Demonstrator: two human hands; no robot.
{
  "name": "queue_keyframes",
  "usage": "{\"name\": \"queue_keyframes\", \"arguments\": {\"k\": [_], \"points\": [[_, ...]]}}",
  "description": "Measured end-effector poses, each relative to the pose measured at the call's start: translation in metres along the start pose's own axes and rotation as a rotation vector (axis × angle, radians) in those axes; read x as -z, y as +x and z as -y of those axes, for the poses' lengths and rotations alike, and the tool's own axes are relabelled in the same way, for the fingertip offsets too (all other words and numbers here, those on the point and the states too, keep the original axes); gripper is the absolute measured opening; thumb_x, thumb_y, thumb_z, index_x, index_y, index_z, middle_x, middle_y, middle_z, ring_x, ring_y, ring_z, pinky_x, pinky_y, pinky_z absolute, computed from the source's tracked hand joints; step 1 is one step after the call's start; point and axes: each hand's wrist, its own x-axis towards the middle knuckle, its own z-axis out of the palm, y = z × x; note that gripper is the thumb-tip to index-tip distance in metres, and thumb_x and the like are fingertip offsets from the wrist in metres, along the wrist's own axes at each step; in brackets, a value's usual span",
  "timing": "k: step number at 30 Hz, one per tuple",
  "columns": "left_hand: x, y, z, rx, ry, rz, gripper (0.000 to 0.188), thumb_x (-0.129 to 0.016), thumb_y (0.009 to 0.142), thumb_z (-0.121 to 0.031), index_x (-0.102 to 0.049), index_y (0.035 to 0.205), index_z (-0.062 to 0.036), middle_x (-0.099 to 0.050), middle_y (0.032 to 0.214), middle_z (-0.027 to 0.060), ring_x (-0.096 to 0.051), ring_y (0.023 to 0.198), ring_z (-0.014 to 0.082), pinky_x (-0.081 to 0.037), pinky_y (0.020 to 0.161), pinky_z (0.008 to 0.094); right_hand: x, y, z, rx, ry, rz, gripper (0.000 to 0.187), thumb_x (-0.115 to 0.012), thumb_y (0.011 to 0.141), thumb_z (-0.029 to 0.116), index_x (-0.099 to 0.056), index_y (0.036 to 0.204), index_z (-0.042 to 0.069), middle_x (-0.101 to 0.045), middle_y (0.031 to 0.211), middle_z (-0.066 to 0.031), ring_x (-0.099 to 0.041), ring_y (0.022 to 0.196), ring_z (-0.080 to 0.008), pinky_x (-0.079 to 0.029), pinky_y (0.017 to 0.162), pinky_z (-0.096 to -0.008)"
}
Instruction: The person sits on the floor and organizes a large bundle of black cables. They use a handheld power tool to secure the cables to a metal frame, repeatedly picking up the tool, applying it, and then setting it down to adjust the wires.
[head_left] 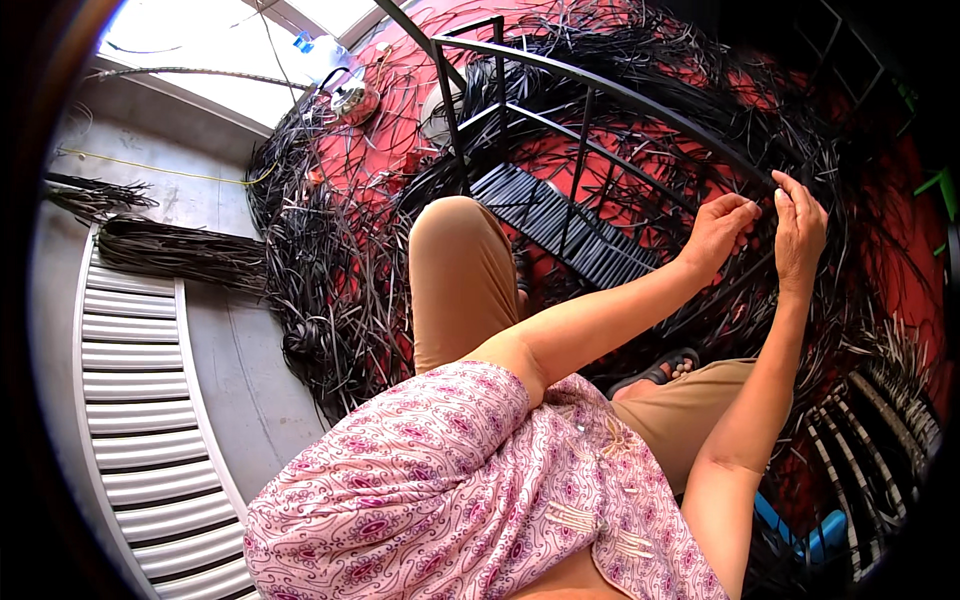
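My left grip (750, 210) has its fingertips drawn together, and my right grip (782, 195) is raised just beside it with the fingers fairly straight; I cannot tell whether a thin strip is caught in either, or whether both are free. My fingertips are at the far end of the curved top rail of the black frame (600, 84), which stands in front of my knees and reaches off to my right; whether I touch the rail, I cannot make out. The frame looks like thin metal bar, so I expect it to be stiff, fairly light for its size and a little slick; I would take hold where a post meets the rail, as a long span may let it swing. Around and beyond it lie loose black strips (640, 55), flat and narrow, which I judge light, springy and quick to tangle: best pinched near one end, flat side against the thumb. Low inside the frame's outline is a ribbed dark panel (560, 225), and the strips spread over the red floor (347, 150). Farther out on my left are a thick bundle (180, 248) of strips and a white slatted piece (145, 385).
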Motion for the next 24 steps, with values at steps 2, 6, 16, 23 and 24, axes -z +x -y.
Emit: {"name": "queue_keyframes", "arguments": {"k": [2,6,16,23,24], "points": [[0.0,-0.002,-0.003,0.024,0.007,-0.01,0.019,-0.063,0.096,-0.028,-0.068,0.096,-0.0094,-0.056,0.075,-0.0053,-0.05,0.061,0.0031,-0.039,0.054,0.0181,-0.001,-0.001,0.0,-0.024,-0.003,0.018,0.025,-0.05,0.099,0.019,-0.067,0.115,0.01,-0.069,0.108,-0.0047,-0.063,0.103,-0.024,-0.038,0.101,-0.0389],[0.001,-0.004,-0.006,0.027,-0.021,0.002,0.02,-0.062,0.097,-0.03,-0.068,0.095,-0.0107,-0.055,0.075,-0.0057,-0.05,0.062,0.0027,-0.039,0.054,0.0177,0.001,0.0,-0.001,-0.033,0.017,0.02,0.025,-0.05,0.099,0.019,-0.068,0.114,0.009,-0.069,0.108,-0.0049,-0.063,0.103,-0.0244,-0.038,0.102,-0.0387],[0.002,-0.004,-0.007,-0.005,-0.03,0.018,0.026,-0.061,0.099,-0.032,-0.067,0.092,-0.0081,-0.057,0.075,-0.0049,-0.052,0.065,0.0041,-0.04,0.058,0.0188,0.001,0.0,0.003,-0.079,0.019,0.02,0.026,-0.048,0.1,0.022,-0.069,0.111,0.009,-0.07,0.107,-0.0044,-0.063,0.102,-0.0241,-0.038,0.102,-0.0388],[0.005,-0.004,-0.003,-0.021,0.004,0.019,0.027,-0.061,0.099,-0.033,-0.067,0.092,-0.008,-0.057,0.076,-0.0051,-0.052,0.068,0.0038,-0.04,0.06,0.019,0.0,-0.001,0.005,-0.05,-0.014,-0.008,0.028,-0.047,0.102,0.025,-0.069,0.11,0.01,-0.07,0.106,-0.0046,-0.062,0.103,-0.0239,-0.038,0.102,-0.0383],[0.005,-0.004,-0.003,-0.021,0.002,0.018,0.027,-0.061,0.099,-0.033,-0.067,0.092,-0.008,-0.057,0.076,-0.0052,-0.052,0.067,0.0038,-0.04,0.06,0.0189,-0.001,-0.001,0.003,-0.056,-0.012,-0.003,0.028,-0.047,0.102,0.025,-0.069,0.11,0.01,-0.07,0.106,-0.0046,-0.062,0.103,-0.024,-0.038,0.101,-0.0383]]}}
